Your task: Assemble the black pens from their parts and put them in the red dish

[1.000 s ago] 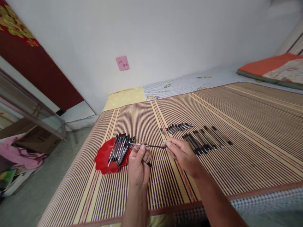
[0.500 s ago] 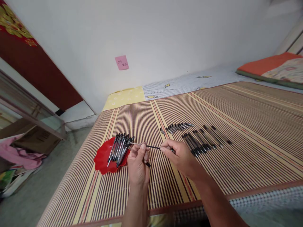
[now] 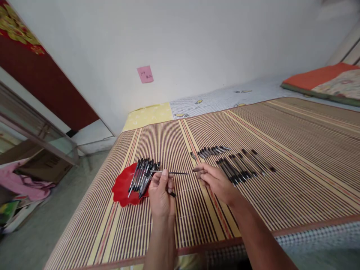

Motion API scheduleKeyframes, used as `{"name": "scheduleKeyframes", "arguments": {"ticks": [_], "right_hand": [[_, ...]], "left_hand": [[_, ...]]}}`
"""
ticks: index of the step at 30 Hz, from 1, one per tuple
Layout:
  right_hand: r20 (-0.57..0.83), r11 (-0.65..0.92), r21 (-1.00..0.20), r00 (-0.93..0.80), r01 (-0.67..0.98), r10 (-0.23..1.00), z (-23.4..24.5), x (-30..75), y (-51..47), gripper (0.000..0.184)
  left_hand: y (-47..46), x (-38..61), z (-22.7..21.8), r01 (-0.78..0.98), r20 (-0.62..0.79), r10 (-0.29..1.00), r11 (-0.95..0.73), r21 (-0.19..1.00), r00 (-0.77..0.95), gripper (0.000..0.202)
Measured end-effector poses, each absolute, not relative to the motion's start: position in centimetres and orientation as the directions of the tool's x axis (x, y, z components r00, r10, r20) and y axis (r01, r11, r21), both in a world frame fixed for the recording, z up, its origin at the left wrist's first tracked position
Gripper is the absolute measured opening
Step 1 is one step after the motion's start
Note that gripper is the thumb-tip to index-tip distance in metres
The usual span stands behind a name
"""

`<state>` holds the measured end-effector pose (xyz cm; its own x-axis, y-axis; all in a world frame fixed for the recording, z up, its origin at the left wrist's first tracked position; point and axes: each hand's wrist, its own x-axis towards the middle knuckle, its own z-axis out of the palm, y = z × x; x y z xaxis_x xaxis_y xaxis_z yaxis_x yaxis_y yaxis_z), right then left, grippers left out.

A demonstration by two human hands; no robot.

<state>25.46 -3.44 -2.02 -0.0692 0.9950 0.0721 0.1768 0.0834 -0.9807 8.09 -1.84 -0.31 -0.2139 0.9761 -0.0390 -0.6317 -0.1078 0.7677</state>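
Note:
My left hand (image 3: 161, 193) pinches a thin ink refill (image 3: 180, 173) between thumb and fingers. The refill lies nearly level, its dark part pointing right. A black end (image 3: 171, 194) of another pen piece sticks out below the same hand; the rest is hidden by the fingers. Just right of the refill's tip is my right hand (image 3: 215, 182), its index finger stretched out and fingers slightly apart, not touching the refill. Beside my left hand, several clear pens with black ends (image 3: 137, 176) rest on a red scalloped plate (image 3: 120, 189).
On the striped mat (image 3: 197, 221), a row of small black pen caps (image 3: 213, 150) lies beyond my right hand. Several pen barrels (image 3: 239, 167) lie side by side to its right. A folded orange quilt (image 3: 317, 77) sits at the far right. A pink note (image 3: 145, 74) is on the wall.
My right hand has let go of the refill's right end, and its fingers have loosened. My left hand, still holding the refill, has shifted slightly left.

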Motion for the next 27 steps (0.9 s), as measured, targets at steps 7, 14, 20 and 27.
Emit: {"name": "scheduleKeyframes", "arguments": {"ticks": [7, 14, 20, 27], "right_hand": [[0.033, 0.035, -0.989, -0.017, 0.146, 0.999, -3.5, 25.4, -2.6, 0.022], [0.037, 0.042, -0.975, -0.027, 0.22, 0.999, -2.8, 25.2, -2.8, 0.011], [0.117, 0.081, -0.882, 0.05, 0.465, 0.992, -7.2, 26.0, -1.5, 0.018], [0.098, 0.041, -0.887, 0.101, 0.459, 0.99, -6.7, 26.0, -1.7, 0.015]], "left_hand": [[-1.5, 7.8, -0.5, -0.718, -0.128, 0.977, -0.036, 0.696, -0.173, 0.041], [-1.4, 7.8, -0.5, -0.746, -0.141, 0.981, -0.006, 0.666, -0.134, 0.043], [-1.2, 7.9, -1.0, -0.723, -0.169, 0.974, 0.01, 0.691, -0.149, 0.042], [-1.2, 8.5, -1.8, -0.704, -0.192, 0.976, 0.065, 0.708, -0.102, 0.045]]}}
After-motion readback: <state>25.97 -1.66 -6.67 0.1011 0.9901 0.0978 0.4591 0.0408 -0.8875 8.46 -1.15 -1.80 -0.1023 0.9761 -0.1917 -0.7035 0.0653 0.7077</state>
